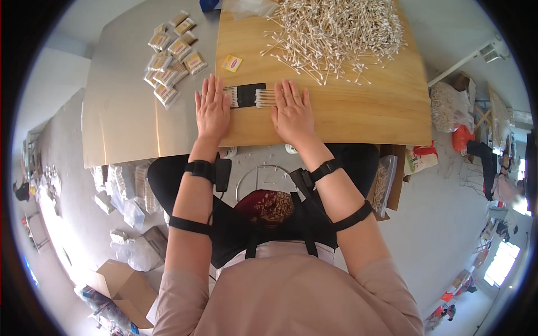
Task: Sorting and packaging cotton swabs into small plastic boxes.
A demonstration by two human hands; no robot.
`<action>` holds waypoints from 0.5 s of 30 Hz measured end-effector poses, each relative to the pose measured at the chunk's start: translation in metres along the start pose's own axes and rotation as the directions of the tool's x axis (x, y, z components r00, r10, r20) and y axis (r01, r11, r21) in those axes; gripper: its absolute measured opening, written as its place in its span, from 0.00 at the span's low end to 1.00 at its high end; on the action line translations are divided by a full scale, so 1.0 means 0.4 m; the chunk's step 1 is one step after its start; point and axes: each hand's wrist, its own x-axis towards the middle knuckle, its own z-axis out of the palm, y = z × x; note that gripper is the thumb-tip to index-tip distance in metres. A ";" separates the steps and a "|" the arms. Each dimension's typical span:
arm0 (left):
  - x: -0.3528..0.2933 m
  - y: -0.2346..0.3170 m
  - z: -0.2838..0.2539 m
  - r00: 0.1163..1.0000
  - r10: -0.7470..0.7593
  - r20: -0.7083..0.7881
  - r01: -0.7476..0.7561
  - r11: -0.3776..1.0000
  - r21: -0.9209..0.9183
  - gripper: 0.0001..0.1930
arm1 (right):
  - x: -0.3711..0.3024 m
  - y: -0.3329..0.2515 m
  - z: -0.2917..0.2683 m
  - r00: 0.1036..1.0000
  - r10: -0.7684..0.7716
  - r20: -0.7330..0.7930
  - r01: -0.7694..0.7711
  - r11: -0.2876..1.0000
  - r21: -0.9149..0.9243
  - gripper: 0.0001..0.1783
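Note:
My left hand (213,112) lies flat on the table, fingers stretched forward, its inner edge against a small row of cotton swabs (233,96). Flat too, with straight fingers, my right hand (294,116) rests at the outer end of a second row of cotton swabs (265,98), partly hidden by it. Between the two rows shows a black rectangular patch (246,96) on the wood. Neither hand grips anything that I can see. A yellow and white printed card (231,63) lies just beyond the left row.
A large heap of loose cotton swabs (342,33) covers the far right of the wooden tabletop (358,120). Several small packs of swabs (168,70) lie on the metal sheet (120,112) at left. Below, an open cardboard box (126,285) and filled plastic bags (134,190) stand on the floor.

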 end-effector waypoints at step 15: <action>-0.004 -0.029 0.006 0.996 -0.004 0.086 0.028 0.960 -0.279 0.27 | 0.069 -0.071 0.006 0.998 -0.062 0.025 0.060 0.996 0.072 0.31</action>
